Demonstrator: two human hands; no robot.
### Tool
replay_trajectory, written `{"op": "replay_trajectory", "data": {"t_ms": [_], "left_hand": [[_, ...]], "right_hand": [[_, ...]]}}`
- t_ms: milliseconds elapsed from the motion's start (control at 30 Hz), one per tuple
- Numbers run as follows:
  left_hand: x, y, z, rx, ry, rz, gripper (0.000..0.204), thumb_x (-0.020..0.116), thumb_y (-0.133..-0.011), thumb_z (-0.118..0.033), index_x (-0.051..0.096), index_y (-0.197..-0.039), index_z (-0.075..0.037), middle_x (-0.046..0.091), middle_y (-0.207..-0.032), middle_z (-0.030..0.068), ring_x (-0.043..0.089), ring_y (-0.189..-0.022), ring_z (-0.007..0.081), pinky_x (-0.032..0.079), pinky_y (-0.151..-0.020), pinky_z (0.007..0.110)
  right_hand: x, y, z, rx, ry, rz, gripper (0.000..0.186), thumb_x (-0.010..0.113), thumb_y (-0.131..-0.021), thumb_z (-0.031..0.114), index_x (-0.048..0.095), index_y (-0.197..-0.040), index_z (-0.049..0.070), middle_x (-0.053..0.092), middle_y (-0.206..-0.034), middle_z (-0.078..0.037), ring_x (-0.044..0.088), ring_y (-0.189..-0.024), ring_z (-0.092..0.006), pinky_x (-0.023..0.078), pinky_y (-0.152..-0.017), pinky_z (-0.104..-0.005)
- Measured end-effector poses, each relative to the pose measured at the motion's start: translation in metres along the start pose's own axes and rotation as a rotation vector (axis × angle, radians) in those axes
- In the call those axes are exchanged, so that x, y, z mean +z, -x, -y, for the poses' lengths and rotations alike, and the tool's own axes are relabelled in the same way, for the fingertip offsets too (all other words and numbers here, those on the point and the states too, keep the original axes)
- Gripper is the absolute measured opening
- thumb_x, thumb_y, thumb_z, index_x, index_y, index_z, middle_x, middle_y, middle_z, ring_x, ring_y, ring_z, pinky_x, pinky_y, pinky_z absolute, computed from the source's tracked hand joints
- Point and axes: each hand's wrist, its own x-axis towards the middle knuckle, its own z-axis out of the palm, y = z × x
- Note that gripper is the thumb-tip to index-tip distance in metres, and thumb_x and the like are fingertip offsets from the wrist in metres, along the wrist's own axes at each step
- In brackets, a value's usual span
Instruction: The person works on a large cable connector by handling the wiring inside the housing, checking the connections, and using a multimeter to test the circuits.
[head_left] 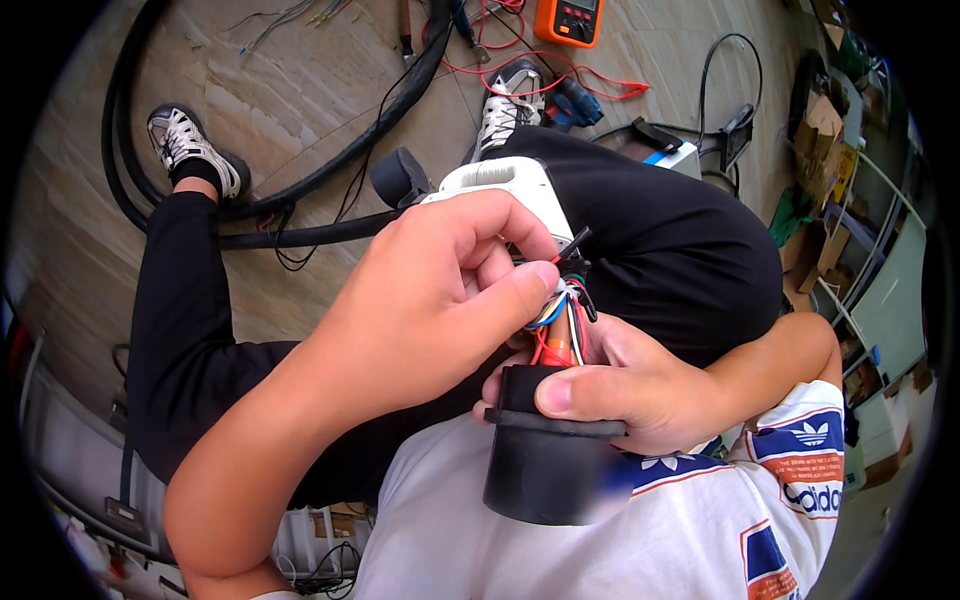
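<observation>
My right hand [650,390] grips a black cylindrical connector housing [540,470], thumb across its upper part above a flange. Coloured wires [558,325], red, blue, white and others, rise from it around a thicker orange-brown cable, bunched at a white band. My left hand [420,300] is just above, thumb and forefinger closed on a short black wire [573,243] whose tip sticks out past them. Behind the fingers, a white device with a moulded handle [505,175] has a black fitting [398,180] at its left; its lower part is hidden.
On the floor lie thick black cables [290,190], red test leads [600,80], an orange meter [565,20], a blue power tool [575,105] and a white case [675,160]. Cardboard boxes and panels [820,140] line the right side. My legs frame the work.
</observation>
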Motion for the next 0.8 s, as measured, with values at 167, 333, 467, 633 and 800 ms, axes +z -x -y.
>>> {"op": "replay_trajectory", "data": {"t_ms": [167, 333, 467, 633, 800], "left_hand": [[0.003, -0.008, -0.001, -0.011, -0.029, 0.027, 0.022, 0.07, -0.095, -0.012, 0.065, -0.107, 0.005, 0.057, -0.071, -0.0064, 0.052, -0.066, -0.0002, 0.043, -0.059, 0.018], [0.003, -0.013, -0.007, -0.012, -0.048, 0.045, 0.021, 0.07, -0.094, -0.012, 0.065, -0.106, 0.005, 0.056, -0.071, -0.007, 0.051, -0.065, -0.0004, 0.041, -0.058, 0.019], [0.003, -0.01, -0.006, -0.032, -0.006, 0.029, 0.016, 0.067, -0.095, -0.012, 0.062, -0.103, 0.001, 0.056, -0.07, -0.0058, 0.049, -0.062, 0.0008, 0.039, -0.055, 0.02], [-0.004, -0.002, -0.014, -0.174, 0.093, 0.024, 0.014, 0.061, -0.096, -0.017, 0.058, -0.102, -0.005, 0.056, -0.07, -0.0025, 0.046, -0.058, 0.0029, 0.035, -0.052, 0.02], [-0.01, 0.003, -0.01, -0.092, 0.034, 0.057, 0.015, 0.061, -0.096, -0.019, 0.058, -0.099, -0.005, 0.056, -0.072, -0.0016, 0.046, -0.059, 0.0037, 0.036, -0.053, 0.021]], "right_hand": [[-0.003, -0.002, -0.004, -0.007, 0.013, 0.004, 0.055, 0.071, -0.093, 0.02, 0.046, -0.137, -0.001, 0.063, -0.123, -0.013, 0.061, -0.122, -0.025, 0.048, -0.107, -0.041], [-0.003, -0.003, -0.002, -0.008, 0.027, 0.027, 0.051, 0.071, -0.094, 0.02, 0.049, -0.135, -0.001, 0.064, -0.122, -0.012, 0.062, -0.121, -0.0236, 0.049, -0.106, -0.0404], [-0.003, -0.001, -0.002, -0.001, 0.012, 0.021, 0.051, 0.071, -0.094, 0.019, 0.048, -0.136, 0.0, 0.065, -0.123, -0.012, 0.063, -0.12, -0.0239, 0.05, -0.105, -0.0408], [-0.003, -0.001, -0.001, -0.013, 0.005, -0.002, 0.057, 0.071, -0.094, 0.017, 0.042, -0.14, 0.002, 0.065, -0.123, -0.014, 0.063, -0.121, -0.0256, 0.05, -0.106, -0.0423], [-0.002, -0.001, -0.001, -0.007, 0.013, -0.009, 0.059, 0.07, -0.094, 0.016, 0.04, -0.142, 0.002, 0.064, -0.124, -0.015, 0.062, -0.122, -0.0262, 0.049, -0.106, -0.0432]]}}
